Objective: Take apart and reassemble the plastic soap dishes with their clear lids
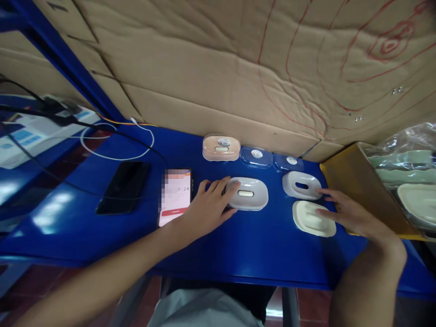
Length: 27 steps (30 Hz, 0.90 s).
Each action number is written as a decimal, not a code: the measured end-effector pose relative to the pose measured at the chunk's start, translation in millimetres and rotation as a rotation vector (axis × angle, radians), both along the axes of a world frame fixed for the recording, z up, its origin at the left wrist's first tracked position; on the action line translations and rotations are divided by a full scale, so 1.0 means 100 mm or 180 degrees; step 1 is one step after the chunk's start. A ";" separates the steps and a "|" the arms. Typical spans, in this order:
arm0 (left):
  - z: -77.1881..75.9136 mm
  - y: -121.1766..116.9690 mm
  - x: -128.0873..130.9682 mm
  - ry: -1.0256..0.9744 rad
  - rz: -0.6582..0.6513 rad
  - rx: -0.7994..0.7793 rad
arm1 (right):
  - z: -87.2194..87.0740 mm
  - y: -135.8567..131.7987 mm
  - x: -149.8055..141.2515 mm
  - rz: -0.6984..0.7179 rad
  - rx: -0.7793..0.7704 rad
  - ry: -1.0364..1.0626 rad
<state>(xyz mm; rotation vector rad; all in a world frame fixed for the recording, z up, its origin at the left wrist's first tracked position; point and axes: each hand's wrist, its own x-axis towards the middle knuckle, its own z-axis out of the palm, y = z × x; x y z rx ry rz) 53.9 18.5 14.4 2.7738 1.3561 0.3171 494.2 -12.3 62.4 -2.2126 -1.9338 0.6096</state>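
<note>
My left hand [208, 205] rests on the blue table [238, 245], its fingers curled round the left end of a grey oval soap box [248, 194]. My right hand [350, 213] lies with fingers stretched out, its fingertips touching a cream oval tray [311, 219] and reaching toward a grey oval base with a slot [299, 185]. At the back by the wall stand a pink soap box [221, 147] and two clear blue lids [256, 156] [288, 162].
A lit phone [175, 196] and a dark phone [124, 186] lie left of my left hand, with a white cable [116, 156] behind. A yellow cardboard box [361, 190] with bagged trays [408, 181] stands at the right. A cardboard wall [238, 68] backs the table.
</note>
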 end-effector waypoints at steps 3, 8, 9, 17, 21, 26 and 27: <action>0.01 0.01 0.00 -0.0030 -0.0001 -0.0075 | -0.08 0.01 -0.07 0.0039 -0.0153 0.0118; 0.03 0.01 0.01 -0.0034 -0.0016 -0.0107 | -0.17 0.05 -0.34 0.0754 0.0067 0.0340; 0.04 0.01 0.01 -0.0025 -0.0015 -0.0112 | -0.17 0.05 -0.38 0.0850 0.0144 0.0360; 0.03 0.02 0.01 0.0005 -0.0002 -0.0116 | -0.04 0.00 -0.37 0.0943 0.0269 0.0345; 0.03 0.01 0.01 0.0073 -0.0004 -0.0121 | 0.00 -0.07 -0.19 0.0416 0.0153 0.0163; 0.01 0.01 0.00 0.0053 0.0006 -0.0137 | -0.12 -0.36 -0.07 0.0437 -0.0001 0.0271; 0.01 0.01 0.00 0.0036 0.0009 -0.0128 | -0.16 -0.43 -0.05 0.0481 0.0011 0.0277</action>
